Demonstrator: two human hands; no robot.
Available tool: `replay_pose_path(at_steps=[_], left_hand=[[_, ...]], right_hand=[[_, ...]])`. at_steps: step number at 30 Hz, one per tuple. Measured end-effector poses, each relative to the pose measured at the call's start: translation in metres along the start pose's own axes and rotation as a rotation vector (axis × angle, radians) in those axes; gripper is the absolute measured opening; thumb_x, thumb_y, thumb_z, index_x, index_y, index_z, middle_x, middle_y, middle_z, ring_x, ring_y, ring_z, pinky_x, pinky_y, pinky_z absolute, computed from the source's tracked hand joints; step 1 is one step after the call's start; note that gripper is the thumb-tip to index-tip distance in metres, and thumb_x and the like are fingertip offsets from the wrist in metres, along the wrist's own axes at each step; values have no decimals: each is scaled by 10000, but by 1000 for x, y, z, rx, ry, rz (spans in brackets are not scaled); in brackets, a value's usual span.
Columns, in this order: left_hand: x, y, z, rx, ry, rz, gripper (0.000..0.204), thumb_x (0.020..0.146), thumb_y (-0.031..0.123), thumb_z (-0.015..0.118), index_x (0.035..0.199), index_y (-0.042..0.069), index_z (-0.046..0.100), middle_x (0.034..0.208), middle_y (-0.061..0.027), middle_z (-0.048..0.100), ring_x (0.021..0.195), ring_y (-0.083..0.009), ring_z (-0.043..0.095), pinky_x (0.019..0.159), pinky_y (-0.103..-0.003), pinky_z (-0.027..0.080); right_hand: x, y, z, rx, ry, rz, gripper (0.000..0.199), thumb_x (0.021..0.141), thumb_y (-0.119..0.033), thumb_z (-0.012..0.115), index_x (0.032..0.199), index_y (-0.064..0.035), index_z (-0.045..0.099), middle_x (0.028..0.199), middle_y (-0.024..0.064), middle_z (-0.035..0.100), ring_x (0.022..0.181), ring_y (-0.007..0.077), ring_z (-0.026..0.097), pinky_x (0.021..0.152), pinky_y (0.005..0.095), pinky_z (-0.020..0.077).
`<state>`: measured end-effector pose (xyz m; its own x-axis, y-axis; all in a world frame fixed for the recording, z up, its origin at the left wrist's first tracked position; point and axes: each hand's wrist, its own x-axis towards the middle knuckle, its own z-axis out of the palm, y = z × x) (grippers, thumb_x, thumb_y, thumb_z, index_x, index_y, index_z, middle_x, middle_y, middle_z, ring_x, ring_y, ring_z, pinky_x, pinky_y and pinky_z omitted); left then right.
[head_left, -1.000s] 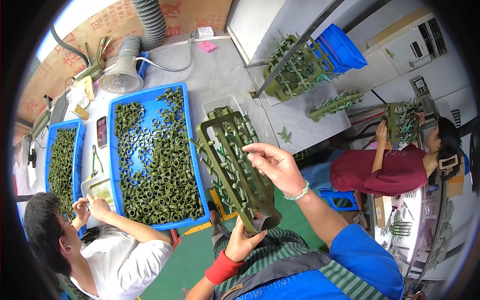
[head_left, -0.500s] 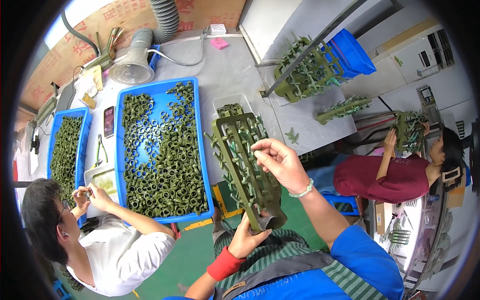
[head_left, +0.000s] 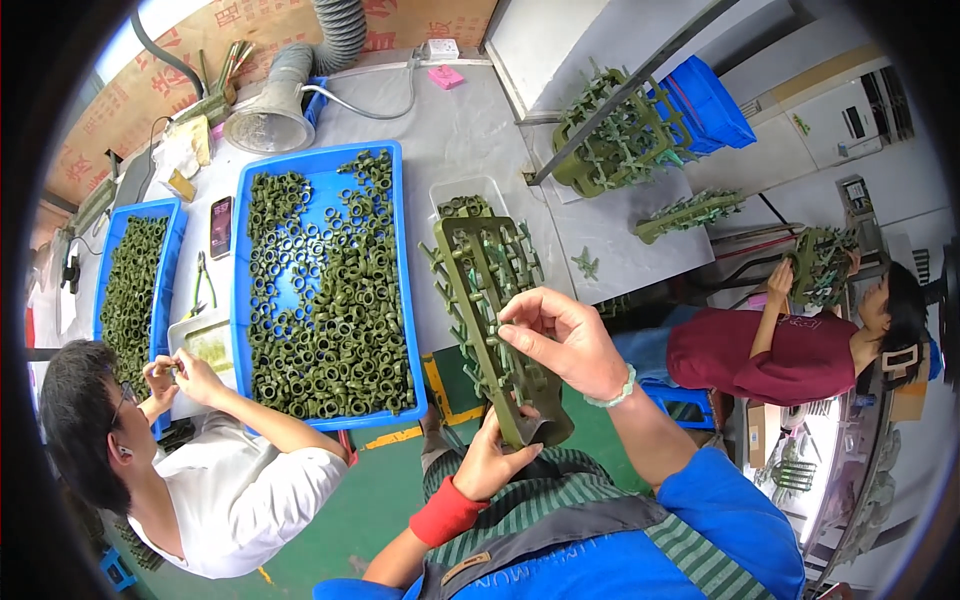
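Note:
My left hand grips the lower end of a long olive-green plastic rack, its thumb lying on the solid end. Rows of pegs with small green branched pieces stick out from the rack's sides and middle. Over the rack's right side is my right hand, thumb and forefinger tips pinched together beside the pegs. Whatever they hold, if anything, is too small to make out. Behind the rack's far end stands a clear plastic box with olive-green pieces in it.
A large blue tray of olive-green rings stands left of the rack. A co-worker in white sits at lower left, another in dark red at right. Pliers, a phone and a filled rack are on the tables.
The rack's far end has shifted slightly right in the picture. My right hand has come a little lower along the rack, its thumb and forefinger still pinched. My left hand keeps its grip.

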<state>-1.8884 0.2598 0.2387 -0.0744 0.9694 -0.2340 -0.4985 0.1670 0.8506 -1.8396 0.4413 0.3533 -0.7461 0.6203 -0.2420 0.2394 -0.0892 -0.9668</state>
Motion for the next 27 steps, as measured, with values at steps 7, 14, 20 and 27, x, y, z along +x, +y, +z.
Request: replay_pose_path(at_steps=[7,14,20,27], left_hand=[[-8,9,-26,-302,42,-118,492,684,-152,652,1124,45,552,1366,-87,444,1166,-176,503,960,-320,442],[-15,10,-55,-460,4,-103,453,702,-172,624,1082,58,534,1435,-148,391,1263,-252,485,1036,-399,437],[6,29,-60,-542,-256,-169,455,703,-216,589,1055,62,515,1449,-185,361,1278,-337,483,1031,-445,466],[85,23,-64,-45,-580,-192,459,743,-94,607,1184,24,554,1320,-105,554,1079,-191,591,884,-322,508]], right_hand=[[-9,14,-81,-108,508,-129,146,956,-170,636,1020,-42,660,810,-54,606,699,18,499,621,187,413],[-90,63,-129,-538,-277,478,489,925,-354,670,1248,4,586,984,42,693,745,81,577,707,258,509],[-122,121,-81,709,-126,421,402,976,-244,604,1300,-21,519,1093,108,683,754,133,612,617,259,491],[-161,117,-89,582,-84,373,393,960,-134,605,1314,-3,496,1102,164,682,800,203,678,706,337,567]])
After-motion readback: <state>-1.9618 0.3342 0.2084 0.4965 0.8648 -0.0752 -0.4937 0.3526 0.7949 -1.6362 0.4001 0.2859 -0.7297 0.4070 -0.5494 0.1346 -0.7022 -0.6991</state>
